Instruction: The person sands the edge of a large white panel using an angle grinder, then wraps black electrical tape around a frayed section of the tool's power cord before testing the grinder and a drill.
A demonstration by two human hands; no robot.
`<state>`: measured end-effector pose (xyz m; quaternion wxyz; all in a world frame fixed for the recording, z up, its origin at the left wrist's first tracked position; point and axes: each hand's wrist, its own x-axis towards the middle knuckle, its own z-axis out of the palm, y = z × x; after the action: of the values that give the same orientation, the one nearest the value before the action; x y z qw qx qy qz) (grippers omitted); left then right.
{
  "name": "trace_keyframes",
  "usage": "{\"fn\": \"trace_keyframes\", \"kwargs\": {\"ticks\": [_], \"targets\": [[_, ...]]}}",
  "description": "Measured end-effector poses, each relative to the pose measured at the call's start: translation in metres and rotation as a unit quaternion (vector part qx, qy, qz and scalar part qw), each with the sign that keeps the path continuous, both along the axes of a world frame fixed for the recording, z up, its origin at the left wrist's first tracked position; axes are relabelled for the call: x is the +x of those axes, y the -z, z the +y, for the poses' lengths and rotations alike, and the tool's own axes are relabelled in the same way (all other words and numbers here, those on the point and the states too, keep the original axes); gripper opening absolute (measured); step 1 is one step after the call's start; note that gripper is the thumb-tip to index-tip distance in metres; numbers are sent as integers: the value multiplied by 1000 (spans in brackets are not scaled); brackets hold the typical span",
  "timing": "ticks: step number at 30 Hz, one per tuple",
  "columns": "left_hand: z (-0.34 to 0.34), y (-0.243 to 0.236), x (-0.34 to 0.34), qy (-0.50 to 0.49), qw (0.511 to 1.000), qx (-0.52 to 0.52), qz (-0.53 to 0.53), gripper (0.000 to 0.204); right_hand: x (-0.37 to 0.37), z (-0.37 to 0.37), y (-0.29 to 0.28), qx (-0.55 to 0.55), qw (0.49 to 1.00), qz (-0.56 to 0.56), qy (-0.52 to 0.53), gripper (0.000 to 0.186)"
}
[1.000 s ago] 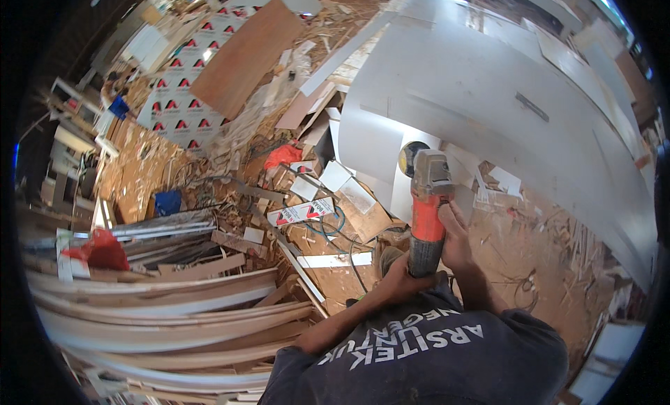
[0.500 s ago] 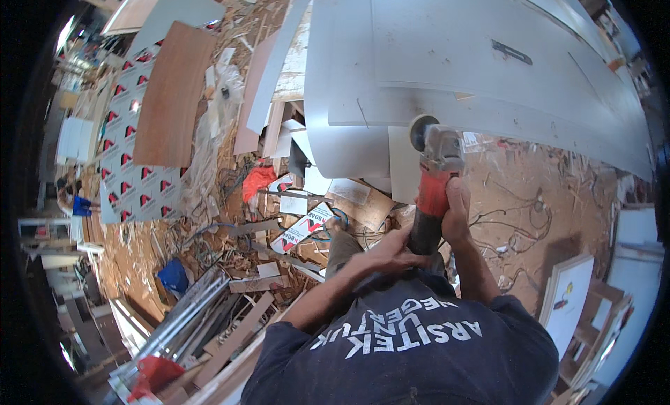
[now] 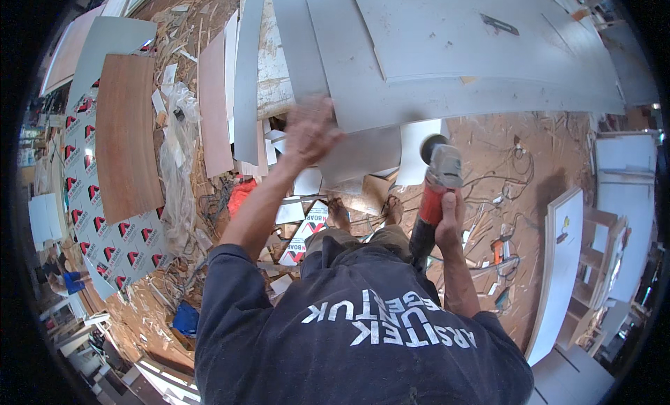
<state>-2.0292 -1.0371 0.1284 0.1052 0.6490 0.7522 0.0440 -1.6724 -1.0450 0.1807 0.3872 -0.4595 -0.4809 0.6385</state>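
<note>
An angle grinder [image 3: 431,206] with a red and black body and a grey head is gripped in my right hand [image 3: 450,220]. Its round disc [image 3: 433,149] points forward, just off the near edge of the large pale grey sheet [image 3: 474,91]. My left hand [image 3: 312,131] is reached out over the left part of the grey sheets, its fingers blurred but stretched apart with nothing seen in them. Whether it touches the sheet surface, I cannot tell. A narrow grey strip [image 3: 250,91] lies to the left of that hand.
Bare feet stand among board offcuts [image 3: 289,211] under the sheet's near edge. Cables [image 3: 513,171] and scraps litter the floor at right, near a leaning white panel [image 3: 556,272]. At left lie a brown board [image 3: 129,136], a patterned sheet [image 3: 115,244] and clear plastic [image 3: 179,143].
My left hand has let go of the grinder's rear and moved forward and left over the sheets. My right hand still holds the grinder, now a little nearer to me. The view has shifted.
</note>
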Motion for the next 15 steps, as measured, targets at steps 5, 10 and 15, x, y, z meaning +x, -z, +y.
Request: {"fn": "trace_keyframes", "kwargs": {"ticks": [5, 10, 15], "targets": [[-56, -13, -50, -73, 974, 214, 3, 65, -58, -4, 62, 76, 992, -52, -86, 52], [-169, 25, -20, -109, 982, 122, -98, 54, -99, -17, 77, 55, 980, -133, -140, 62], [-290, 76, -2, -202, 971, -14, -127, 50, -113, -20, 68, 83, 963, -176, -183, 60]]}}
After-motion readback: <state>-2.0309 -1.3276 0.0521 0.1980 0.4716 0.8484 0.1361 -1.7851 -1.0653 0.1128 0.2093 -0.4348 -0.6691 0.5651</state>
